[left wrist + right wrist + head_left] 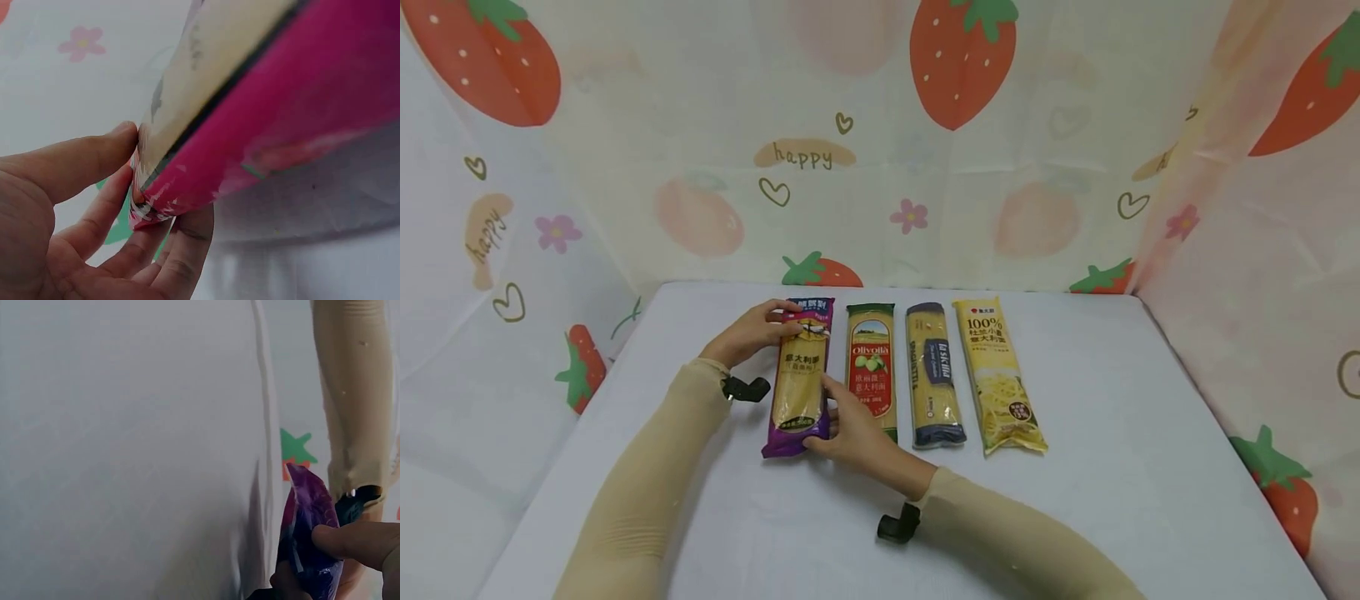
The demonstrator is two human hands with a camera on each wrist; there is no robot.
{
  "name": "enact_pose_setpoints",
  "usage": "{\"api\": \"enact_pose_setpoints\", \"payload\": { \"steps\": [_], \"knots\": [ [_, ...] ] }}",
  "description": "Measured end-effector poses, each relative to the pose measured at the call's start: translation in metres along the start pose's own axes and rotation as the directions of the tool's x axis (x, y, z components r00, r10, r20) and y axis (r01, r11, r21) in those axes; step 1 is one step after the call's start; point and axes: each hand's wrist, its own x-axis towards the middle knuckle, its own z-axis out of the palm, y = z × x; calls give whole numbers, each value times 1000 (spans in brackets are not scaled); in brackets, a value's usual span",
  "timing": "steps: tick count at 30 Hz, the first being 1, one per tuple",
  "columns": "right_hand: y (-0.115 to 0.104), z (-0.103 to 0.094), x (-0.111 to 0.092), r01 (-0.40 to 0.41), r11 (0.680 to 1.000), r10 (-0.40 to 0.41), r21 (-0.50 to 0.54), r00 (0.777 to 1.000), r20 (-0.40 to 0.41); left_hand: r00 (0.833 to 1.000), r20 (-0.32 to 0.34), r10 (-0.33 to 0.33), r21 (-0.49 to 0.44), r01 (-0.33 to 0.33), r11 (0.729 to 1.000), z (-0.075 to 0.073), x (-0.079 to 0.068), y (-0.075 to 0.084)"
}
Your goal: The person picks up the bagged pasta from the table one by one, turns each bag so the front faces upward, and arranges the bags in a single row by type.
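A purple-edged pack of spaghetti [800,383] with a clear front is held between both hands at the left end of a row of pasta packs. My left hand [751,333] grips its upper left side, thumb on the front. In the left wrist view, the fingers [190,250] curl behind the pack's pink side [275,119]. My right hand [857,433] grips the lower right edge; the right wrist view shows the thumb [356,542] pressing the crinkled purple end [312,500]. Beside it lies a green-and-red Olivoilà pasta pack [871,333], partly hidden by the right hand.
Further right lie a dark-blue-labelled la Sicilia spaghetti pack [934,375] and a yellow pasta pack [1000,375], lying at a slant. All are on a white-covered table [1120,500]. Strawberry-printed cloth [880,225] stands along the back and both sides.
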Motion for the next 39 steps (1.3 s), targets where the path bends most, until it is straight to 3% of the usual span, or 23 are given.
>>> {"api": "enact_pose_setpoints", "payload": {
  "steps": [14,28,39],
  "knots": [
    [-2,9,10,-11,990,10,-139,1000,-2,999,26,-35,39,34,999,-2,12,-9],
    [-7,12,15,-32,970,44,-242,998,44,999,-23,-47,24,48,999,0,12,-13],
    [-15,10,15,-42,931,69,-363,996,63,996,-70,-48,195,61,979,2,7,-13]
  ]
}}
